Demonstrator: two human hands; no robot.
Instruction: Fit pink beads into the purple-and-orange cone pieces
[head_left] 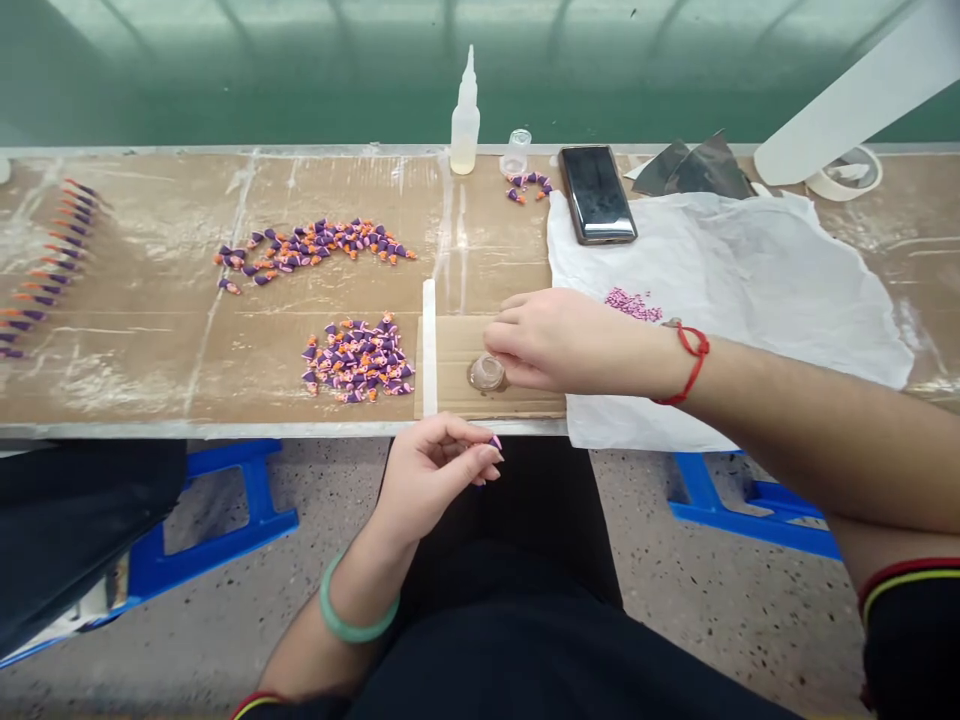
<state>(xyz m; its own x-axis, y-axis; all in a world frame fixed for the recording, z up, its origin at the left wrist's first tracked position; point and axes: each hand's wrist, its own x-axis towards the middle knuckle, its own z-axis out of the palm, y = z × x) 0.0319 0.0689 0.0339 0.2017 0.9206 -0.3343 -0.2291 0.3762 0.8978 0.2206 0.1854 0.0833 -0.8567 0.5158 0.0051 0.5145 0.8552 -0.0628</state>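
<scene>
Well, left grip (439,480): pinching a tiny purple cone (495,443), light, fragile, held at its edge.
Right grip (555,340): spreading apart beside a clear cup (487,372).

Purple item (496,442) in left fingers (474,456) mostly hidden, shape unclear.

Squeeze bottle (465,115) and phone (597,195) block reach beyond the right hand (559,340)

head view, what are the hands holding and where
The left hand pinches a small purple piece in its fingertips; the right hand touches a small clear cup, grip unclear.
</scene>
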